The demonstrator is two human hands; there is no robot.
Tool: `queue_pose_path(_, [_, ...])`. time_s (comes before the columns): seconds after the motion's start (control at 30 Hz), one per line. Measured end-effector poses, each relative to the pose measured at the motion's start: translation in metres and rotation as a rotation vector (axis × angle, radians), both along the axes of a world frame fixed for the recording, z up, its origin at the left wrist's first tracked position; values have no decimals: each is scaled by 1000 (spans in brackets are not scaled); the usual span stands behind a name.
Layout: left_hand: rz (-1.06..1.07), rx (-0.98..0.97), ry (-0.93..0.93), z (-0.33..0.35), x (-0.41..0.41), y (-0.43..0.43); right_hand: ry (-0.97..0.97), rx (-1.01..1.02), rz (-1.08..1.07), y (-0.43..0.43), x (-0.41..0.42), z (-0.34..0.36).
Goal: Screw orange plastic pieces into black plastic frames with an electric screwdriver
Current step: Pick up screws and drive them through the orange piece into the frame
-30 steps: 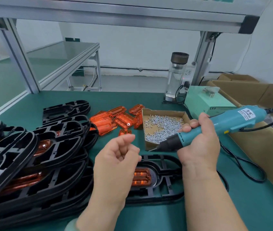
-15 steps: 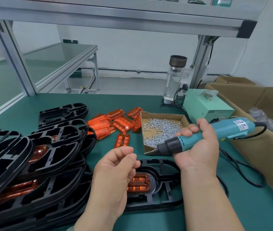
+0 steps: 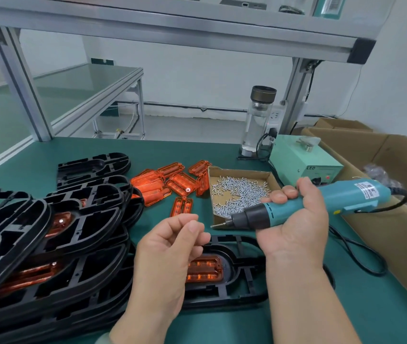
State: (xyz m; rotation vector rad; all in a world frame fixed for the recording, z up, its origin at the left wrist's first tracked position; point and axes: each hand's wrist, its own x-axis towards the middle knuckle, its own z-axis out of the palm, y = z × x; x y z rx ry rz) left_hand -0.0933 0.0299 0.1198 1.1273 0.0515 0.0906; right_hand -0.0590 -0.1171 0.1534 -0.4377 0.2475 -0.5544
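In the head view, your right hand (image 3: 296, 224) is clamped around the teal electric screwdriver (image 3: 326, 202), fingers wrapped over the barrel just behind its black nose. The tool lies almost level in the air, its bit pointing left toward your left hand (image 3: 170, 247). That hand hovers just beside the bit with its fingers curled and the thumb and forefinger pressed together; whether a screw sits between them is too small to tell. Below both hands a black frame (image 3: 242, 276) lies flat on the green table (image 3: 346, 306), with an orange piece (image 3: 205, 269) seated in its left pocket. To the left a pile of black frames (image 3: 48, 239) leans in overlapping layers, some showing orange inside. Farther off, loose orange pieces (image 3: 162, 184) are scattered beside an open cardboard tray of silver screws (image 3: 237, 192). Behind the tray stand a pale green power box (image 3: 301, 160) and a clear bottle (image 3: 259, 120), and a large carton (image 3: 396, 170) runs along the right edge.
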Motion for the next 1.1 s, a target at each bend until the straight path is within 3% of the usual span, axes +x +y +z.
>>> queue_pose_path(0.2, [-1, 7, 63, 0, -2, -3, -63, 34, 20, -2, -8, -15])
queue_pose_path(0.7, [-308, -446, 367, 6, -3, -3, -120, 122, 72, -6, -6, -20])
queue_pose_path(1.1, [-401, -500, 429, 6, -4, -1, -119, 77, 85, -2, -6, -19])
